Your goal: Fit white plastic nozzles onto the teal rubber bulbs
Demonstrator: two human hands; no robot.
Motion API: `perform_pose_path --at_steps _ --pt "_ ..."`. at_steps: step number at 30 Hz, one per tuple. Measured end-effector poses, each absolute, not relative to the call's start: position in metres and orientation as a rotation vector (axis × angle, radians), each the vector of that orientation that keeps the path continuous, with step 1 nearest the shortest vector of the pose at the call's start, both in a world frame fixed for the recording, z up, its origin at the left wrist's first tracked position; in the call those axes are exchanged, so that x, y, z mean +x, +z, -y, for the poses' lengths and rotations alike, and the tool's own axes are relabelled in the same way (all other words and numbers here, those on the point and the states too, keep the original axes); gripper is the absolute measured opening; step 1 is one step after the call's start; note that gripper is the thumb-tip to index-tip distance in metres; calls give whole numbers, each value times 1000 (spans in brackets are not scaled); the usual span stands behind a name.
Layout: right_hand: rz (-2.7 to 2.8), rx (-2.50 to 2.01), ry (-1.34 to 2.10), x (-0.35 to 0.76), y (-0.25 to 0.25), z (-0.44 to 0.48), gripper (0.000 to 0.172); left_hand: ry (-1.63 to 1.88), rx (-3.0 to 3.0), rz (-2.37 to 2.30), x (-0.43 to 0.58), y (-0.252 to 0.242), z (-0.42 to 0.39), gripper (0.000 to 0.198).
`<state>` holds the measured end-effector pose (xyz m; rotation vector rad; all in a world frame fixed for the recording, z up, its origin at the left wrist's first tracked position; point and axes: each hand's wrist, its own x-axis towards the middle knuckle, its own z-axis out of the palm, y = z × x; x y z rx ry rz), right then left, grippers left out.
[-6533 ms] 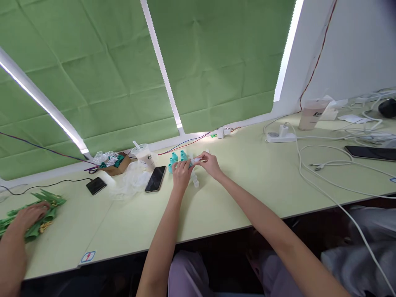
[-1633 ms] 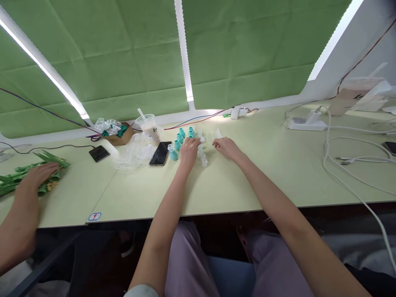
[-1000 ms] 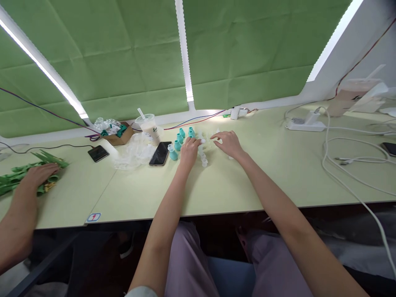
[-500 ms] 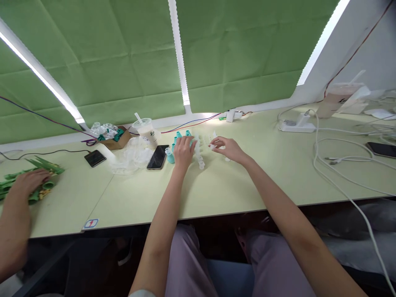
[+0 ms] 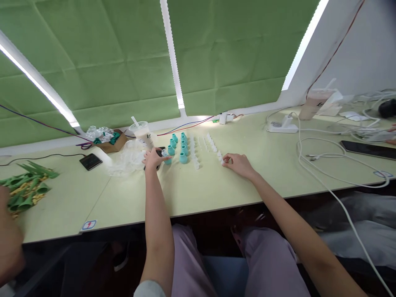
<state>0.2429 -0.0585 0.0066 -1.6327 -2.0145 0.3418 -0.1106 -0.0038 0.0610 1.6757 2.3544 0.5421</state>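
My left hand (image 5: 152, 158) reaches over a dark phone (image 5: 160, 151), its thumb and forefinger around a teal bottle-shaped piece (image 5: 167, 161) with a clear cap (image 5: 164, 152). Two rows of similar teal pieces (image 5: 183, 158) stand upright just to the right. Beside them runs a line of small translucent plastic parts (image 5: 195, 161), then thinner clear parts (image 5: 204, 144). Farther right is a line of small white parts (image 5: 212, 142). At its near end, my right hand (image 5: 236, 163) pinches a small white part (image 5: 222, 162) with its fingertips.
A drink cup (image 5: 142, 132), crumpled clear plastic bags (image 5: 123, 160) and a cardboard box (image 5: 114, 144) are at the left. Another person's arm (image 5: 9, 243) is by green pieces (image 5: 26, 200). A power strip (image 5: 282, 127) and white cables (image 5: 301, 159) lie right.
My left hand has moved left off the teal rows to the capped piece, uncovering the rows. My right hand has come lower, to the near end of the white line. The view has shifted slightly.
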Motion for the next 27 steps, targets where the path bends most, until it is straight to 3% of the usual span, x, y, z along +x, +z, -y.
perform_pose_path --at_steps 4,9,16,27 --pt "2032 -1650 369 247 6 61 15 375 1655 -2255 -114 51 -5 47" --pt "1934 -1543 509 258 16 51 33 593 1682 -2242 -110 45 -8 27" --pt "1711 -1019 292 194 65 20 24 1114 2309 -2120 -60 51 -1 33" --pt "1891 -1057 -270 151 33 10 24 764 3072 -1890 -22 49 15 38"
